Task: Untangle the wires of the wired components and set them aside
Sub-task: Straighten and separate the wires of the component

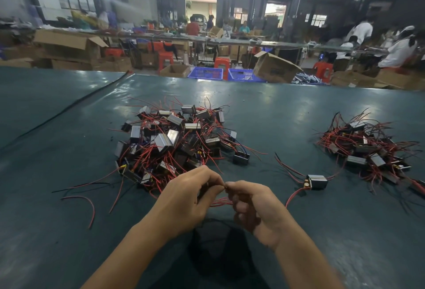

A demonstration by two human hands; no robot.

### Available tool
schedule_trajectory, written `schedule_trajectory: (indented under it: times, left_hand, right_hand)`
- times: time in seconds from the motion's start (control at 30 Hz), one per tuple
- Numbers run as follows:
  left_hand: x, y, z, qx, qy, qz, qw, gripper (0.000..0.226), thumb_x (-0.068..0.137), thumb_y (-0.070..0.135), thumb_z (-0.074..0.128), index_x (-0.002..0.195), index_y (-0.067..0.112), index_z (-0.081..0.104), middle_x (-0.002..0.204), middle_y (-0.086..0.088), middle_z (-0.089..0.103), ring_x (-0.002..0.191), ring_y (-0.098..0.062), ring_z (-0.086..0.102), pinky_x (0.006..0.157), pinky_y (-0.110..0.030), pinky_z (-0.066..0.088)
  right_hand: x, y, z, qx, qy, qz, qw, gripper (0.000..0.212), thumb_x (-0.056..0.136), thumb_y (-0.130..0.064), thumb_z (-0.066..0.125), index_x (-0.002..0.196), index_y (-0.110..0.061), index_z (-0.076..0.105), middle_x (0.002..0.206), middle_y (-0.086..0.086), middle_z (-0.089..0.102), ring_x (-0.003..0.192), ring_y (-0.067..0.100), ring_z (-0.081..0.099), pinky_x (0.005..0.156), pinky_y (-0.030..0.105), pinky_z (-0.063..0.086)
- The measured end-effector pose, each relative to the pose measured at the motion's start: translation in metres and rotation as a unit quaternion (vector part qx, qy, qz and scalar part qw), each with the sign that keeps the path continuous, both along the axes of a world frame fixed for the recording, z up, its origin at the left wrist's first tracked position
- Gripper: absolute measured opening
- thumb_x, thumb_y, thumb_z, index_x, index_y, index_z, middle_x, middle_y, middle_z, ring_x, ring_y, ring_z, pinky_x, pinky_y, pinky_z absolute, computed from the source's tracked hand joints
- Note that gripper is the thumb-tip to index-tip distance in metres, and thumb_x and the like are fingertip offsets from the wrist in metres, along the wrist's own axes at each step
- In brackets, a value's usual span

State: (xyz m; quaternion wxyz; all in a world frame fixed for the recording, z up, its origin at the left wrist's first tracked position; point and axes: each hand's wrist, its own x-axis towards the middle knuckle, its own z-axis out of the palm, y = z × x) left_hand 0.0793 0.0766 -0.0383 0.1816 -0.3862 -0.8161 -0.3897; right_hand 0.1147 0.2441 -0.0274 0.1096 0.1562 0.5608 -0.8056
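Hands (224, 199) pinched on red wires (220, 202) between tangled pile (174, 141), lone component (317, 182), sorted heap (368, 151).

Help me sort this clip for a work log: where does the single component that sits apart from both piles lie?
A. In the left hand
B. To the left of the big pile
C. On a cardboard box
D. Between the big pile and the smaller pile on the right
D: the lone component rests on the table between the big pile and the smaller pile, just right of the right hand.
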Motion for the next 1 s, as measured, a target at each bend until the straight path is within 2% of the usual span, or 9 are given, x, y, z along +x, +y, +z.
schedule_trajectory:
  times: [0.13, 0.23, 0.33, 0.43, 0.5, 0.6, 0.77, 0.93, 1.0]
  left_hand:
    - [-0.002, -0.002, 0.001, 0.055, -0.044, 0.006, 0.997, 0.003, 0.089, 0.022, 0.062, 0.089, 0.021, 0.066, 0.076, 0.019, 0.059, 0.066, -0.004, 0.056, 0.059, -0.011, 0.04]
    - [-0.004, -0.001, 0.0, 0.084, -0.081, 0.006, 0.993, 0.006, 0.09, 0.023, 0.063, 0.089, 0.028, 0.066, 0.074, 0.017, 0.062, 0.059, -0.007, 0.056, 0.055, -0.012, 0.04]
    - [-0.004, 0.0, 0.001, 0.091, -0.098, 0.002, 0.991, 0.011, 0.092, 0.022, 0.063, 0.088, 0.032, 0.064, 0.071, 0.017, 0.061, 0.055, -0.005, 0.054, 0.052, -0.012, 0.039]
    - [-0.003, -0.001, 0.003, 0.11, -0.116, -0.003, 0.987, 0.007, 0.087, 0.035, 0.058, 0.087, 0.031, 0.064, 0.071, 0.009, 0.062, 0.055, -0.014, 0.053, 0.05, -0.026, 0.044]
    - [-0.002, -0.001, 0.004, 0.12, -0.126, -0.006, 0.985, 0.011, 0.086, 0.038, 0.057, 0.086, 0.03, 0.064, 0.071, 0.0, 0.062, 0.057, -0.023, 0.054, 0.052, -0.036, 0.046]
    - [-0.001, -0.001, 0.004, 0.117, -0.135, -0.01, 0.984, 0.012, 0.086, 0.038, 0.057, 0.087, 0.029, 0.065, 0.072, -0.004, 0.063, 0.06, -0.025, 0.056, 0.053, -0.038, 0.047]
    - [-0.005, -0.001, 0.0, 0.092, -0.137, 0.0, 0.986, 0.012, 0.091, 0.016, 0.065, 0.087, 0.027, 0.065, 0.069, 0.014, 0.06, 0.053, -0.003, 0.051, 0.052, -0.011, 0.038]
    - [-0.003, -0.003, 0.001, 0.019, -0.036, 0.036, 0.999, 0.007, 0.09, 0.015, 0.066, 0.09, 0.022, 0.065, 0.077, 0.018, 0.06, 0.068, -0.001, 0.057, 0.06, -0.013, 0.043]
    - [-0.001, -0.003, 0.001, -0.033, 0.024, 0.053, 0.998, 0.003, 0.09, 0.021, 0.063, 0.09, 0.02, 0.065, 0.081, 0.016, 0.06, 0.069, -0.001, 0.054, 0.06, -0.018, 0.045]
  right_hand:
    - [0.002, -0.007, -0.004, 0.169, 0.163, -0.044, 0.971, 0.022, 0.083, -0.026, 0.076, 0.065, -0.017, 0.067, 0.052, -0.006, 0.058, 0.041, 0.008, 0.049, 0.039, 0.02, 0.038]
    - [0.001, -0.008, -0.01, 0.33, 0.328, -0.105, 0.879, 0.011, 0.083, -0.027, 0.077, 0.076, -0.023, 0.069, 0.066, -0.008, 0.067, 0.049, 0.01, 0.058, 0.046, 0.023, 0.047]
    - [0.001, -0.004, -0.013, 0.44, 0.439, -0.12, 0.774, 0.006, 0.085, -0.022, 0.074, 0.083, -0.017, 0.072, 0.075, -0.011, 0.065, 0.056, 0.012, 0.059, 0.05, 0.024, 0.048]
    - [0.002, -0.001, -0.014, 0.508, 0.473, -0.116, 0.711, 0.011, 0.088, -0.024, 0.071, 0.093, -0.015, 0.073, 0.087, -0.011, 0.063, 0.057, 0.008, 0.057, 0.049, 0.033, 0.05]
    - [0.003, 0.0, -0.013, 0.524, 0.484, -0.126, 0.689, 0.015, 0.089, -0.026, 0.07, 0.099, -0.015, 0.073, 0.09, -0.009, 0.063, 0.055, 0.007, 0.056, 0.047, 0.033, 0.05]
    - [0.004, 0.0, -0.013, 0.537, 0.494, -0.116, 0.674, 0.013, 0.09, -0.024, 0.07, 0.094, -0.013, 0.074, 0.088, -0.007, 0.064, 0.056, 0.007, 0.055, 0.047, 0.034, 0.049]
    - [0.002, -0.002, -0.013, 0.515, 0.438, -0.084, 0.732, 0.011, 0.09, -0.022, 0.068, 0.084, -0.013, 0.07, 0.079, -0.009, 0.061, 0.058, 0.012, 0.056, 0.053, 0.036, 0.05]
    - [0.001, -0.012, -0.011, 0.357, 0.266, -0.064, 0.893, 0.017, 0.089, -0.018, 0.069, 0.072, -0.016, 0.069, 0.061, -0.001, 0.063, 0.047, 0.017, 0.054, 0.046, 0.032, 0.047]
    - [0.001, -0.011, -0.011, 0.292, 0.185, -0.048, 0.937, 0.025, 0.09, -0.016, 0.067, 0.066, -0.011, 0.066, 0.051, -0.004, 0.056, 0.04, 0.009, 0.047, 0.04, 0.022, 0.039]
